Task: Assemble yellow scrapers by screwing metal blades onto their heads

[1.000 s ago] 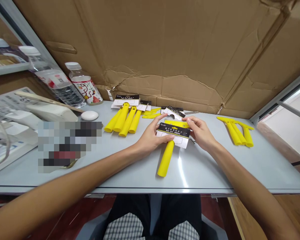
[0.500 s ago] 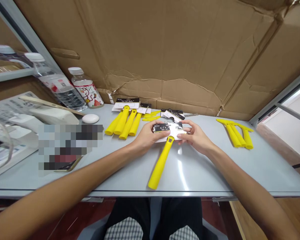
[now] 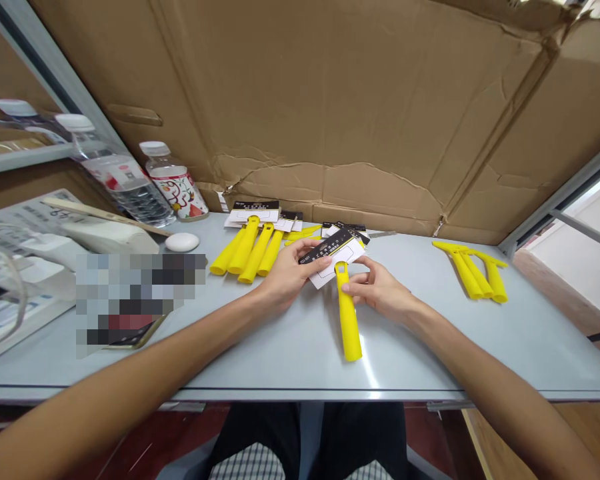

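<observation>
A yellow T-shaped scraper (image 3: 349,323) with a black-and-white header card (image 3: 344,252) over its head is held above the table between my hands. My left hand (image 3: 287,273) pinches the card's left side, thumb on its front. My right hand (image 3: 380,290) closes on the top of the scraper's handle, fingers partly behind it. The card hides the scraper's head. Just beyond my hands lie loose cards (image 3: 365,235) and flat yellow pieces (image 3: 300,233). Several carded yellow scrapers (image 3: 244,252) lie to the left; uncarded yellow scrapers (image 3: 473,273) lie to the right.
Cardboard (image 3: 325,100) walls the back of the grey table (image 3: 260,353). At left stand a water bottle (image 3: 130,187) and a labelled bottle (image 3: 175,187). A white oval object (image 3: 182,242), a phone (image 3: 145,333) partly pixelated, and white devices (image 3: 110,237) lie nearby.
The card has tilted, its right side rising, and the scraper's handle end has swung right. My right hand has shifted from the card's right edge down onto the handle.
</observation>
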Demonstrator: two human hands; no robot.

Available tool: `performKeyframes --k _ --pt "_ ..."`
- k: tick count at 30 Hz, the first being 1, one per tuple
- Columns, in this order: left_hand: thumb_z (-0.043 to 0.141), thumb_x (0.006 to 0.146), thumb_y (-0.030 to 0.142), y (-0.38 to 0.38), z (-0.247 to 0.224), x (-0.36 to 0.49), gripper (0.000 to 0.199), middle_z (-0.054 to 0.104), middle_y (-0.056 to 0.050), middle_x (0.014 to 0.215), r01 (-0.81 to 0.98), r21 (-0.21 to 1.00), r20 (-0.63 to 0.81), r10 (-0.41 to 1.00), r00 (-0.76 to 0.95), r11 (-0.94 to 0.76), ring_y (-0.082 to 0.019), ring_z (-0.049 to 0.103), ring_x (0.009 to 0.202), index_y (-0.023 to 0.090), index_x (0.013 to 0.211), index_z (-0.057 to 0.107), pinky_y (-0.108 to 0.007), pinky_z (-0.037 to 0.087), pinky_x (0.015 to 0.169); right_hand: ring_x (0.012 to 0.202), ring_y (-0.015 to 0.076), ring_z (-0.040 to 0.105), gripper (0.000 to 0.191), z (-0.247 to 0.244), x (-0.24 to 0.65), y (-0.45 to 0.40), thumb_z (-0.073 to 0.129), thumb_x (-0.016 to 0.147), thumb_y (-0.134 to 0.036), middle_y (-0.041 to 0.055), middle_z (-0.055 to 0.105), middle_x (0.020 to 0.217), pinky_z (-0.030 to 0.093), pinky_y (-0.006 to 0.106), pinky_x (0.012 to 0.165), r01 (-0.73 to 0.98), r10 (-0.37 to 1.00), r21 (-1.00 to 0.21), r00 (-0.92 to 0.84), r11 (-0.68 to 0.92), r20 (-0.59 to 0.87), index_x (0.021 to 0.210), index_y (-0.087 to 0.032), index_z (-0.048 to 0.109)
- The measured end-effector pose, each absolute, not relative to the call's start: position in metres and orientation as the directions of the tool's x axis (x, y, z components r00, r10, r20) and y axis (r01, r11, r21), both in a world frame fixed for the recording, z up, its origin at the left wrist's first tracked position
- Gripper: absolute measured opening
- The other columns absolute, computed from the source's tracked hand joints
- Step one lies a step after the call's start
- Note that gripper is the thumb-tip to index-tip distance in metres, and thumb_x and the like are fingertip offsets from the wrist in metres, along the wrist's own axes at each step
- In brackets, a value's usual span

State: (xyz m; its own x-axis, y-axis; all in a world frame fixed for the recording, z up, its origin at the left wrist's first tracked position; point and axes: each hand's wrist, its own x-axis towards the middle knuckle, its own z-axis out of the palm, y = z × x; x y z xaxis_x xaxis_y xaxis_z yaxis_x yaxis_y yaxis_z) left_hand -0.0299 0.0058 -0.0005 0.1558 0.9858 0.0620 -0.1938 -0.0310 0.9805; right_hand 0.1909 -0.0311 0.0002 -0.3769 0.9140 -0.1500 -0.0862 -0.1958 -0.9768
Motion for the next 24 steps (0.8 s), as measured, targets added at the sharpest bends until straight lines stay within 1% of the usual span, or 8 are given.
performKeyframes --k 3,7,11,13,16,18,22,24 --pt "0.099 0.066 0.043 0.011 0.0 -0.033 0.058 0.079 -0.011 0.12 -0.093 0.993 0.094 0.982 0.162 -0.079 -0.028 0.073 0.11 0.019 0.111 0.072 -0.045 0.061 0.096 0.075 0.0156 0.073 0.09 0.001 0.193 -0.033 0.098 0.078 -0.032 -0.0014 0.078 0.087 0.06 0.03 0.073 -0.014 0.91 -0.982 -0.379 -0.188 -0.169 0.151 -0.024 0.046" --pt "0.096 0.07 0.046 0.019 -0.002 -0.039 0.056 0.08 -0.011 0.116 0.07 0.986 0.134 0.971 0.197 -0.15 -0.03 0.074 0.108 0.019 0.113 0.074 -0.047 0.059 0.097 0.075 0.0189 0.074 0.12 0.005 0.196 -0.035 0.097 0.077 -0.03 0.0011 0.078 0.095 0.062 0.035 0.07 0.102 0.896 -0.975 -0.383 -0.199 -0.223 0.169 -0.025 0.022" --pt "0.089 0.078 0.048 0.032 -0.013 -0.044 0.048 0.08 -0.011 0.121 0.274 0.92 0.207 0.94 0.271 -0.282 -0.03 0.074 0.109 0.02 0.115 0.075 -0.049 0.057 0.1 0.075 0.0174 0.076 0.131 0.008 0.194 -0.038 0.097 0.075 -0.028 -0.0022 0.072 0.106 0.065 0.035 0.069 0.152 0.932 -0.981 -0.323 -0.121 -0.165 0.172 -0.038 0.01" --pt "0.087 0.082 0.049 0.039 -0.018 -0.046 0.047 0.08 -0.011 0.12 0.37 0.862 0.237 0.921 0.308 -0.345 -0.031 0.074 0.109 0.021 0.117 0.075 -0.049 0.056 0.1 0.073 0.0164 0.075 0.116 0.006 0.194 -0.037 0.093 0.078 -0.029 -0.0041 0.069 0.101 0.065 0.033 0.067 0.208 0.944 -0.976 -0.305 -0.062 -0.125 0.17 -0.038 0.022" --pt "0.082 0.087 0.048 0.045 -0.021 -0.044 0.044 0.08 -0.011 0.12 0.474 0.779 0.273 0.902 0.334 -0.411 -0.031 0.074 0.109 0.021 0.121 0.075 -0.049 0.056 0.101 0.066 0.0166 0.073 0.063 0.001 0.196 -0.033 0.082 0.088 -0.03 -0.0022 0.072 0.089 0.062 0.033 0.067 0.368 0.939 -0.93 -0.326 0.021 -0.107 0.147 -0.025 0.06" --pt "0.08 0.089 0.044 0.047 -0.02 -0.04 0.039 0.08 -0.01 0.121 0.507 0.735 0.298 0.886 0.355 -0.45 -0.031 0.073 0.112 0.022 0.12 0.076 -0.049 0.054 0.104 0.061 0.0165 0.072 0.041 0.0 0.197 -0.032 0.075 0.092 -0.029 0.0 0.076 0.086 0.06 0.034 0.068 0.477 0.935 -0.876 -0.336 0.065 -0.114 0.132 -0.021 0.071" --pt "0.076 0.091 0.038 0.048 -0.019 -0.031 0.02 0.08 -0.01 0.111 0.508 0.676 0.342 0.838 0.425 -0.534 -0.031 0.072 0.11 0.021 0.101 0.079 -0.048 0.053 0.105 0.064 0.0178 0.07 0.038 0.006 0.192 -0.037 0.068 0.094 -0.03 0.0009 0.078 0.082 0.053 0.035 0.072 0.657 0.942 -0.73 -0.332 0.189 -0.055 0.129 -0.018 0.076" --pt "0.073 0.094 0.039 0.049 -0.021 -0.029 0.021 0.078 -0.011 0.11 0.51 0.646 0.366 0.817 0.446 -0.568 -0.03 0.072 0.108 0.02 0.089 0.08 -0.048 0.054 0.104 0.069 0.0193 0.068 0.038 0.009 0.189 -0.041 0.066 0.096 -0.033 0.0003 0.076 0.076 0.049 0.035 0.074 0.717 0.943 -0.651 -0.332 0.25 -0.003 0.128 -0.017 0.077"
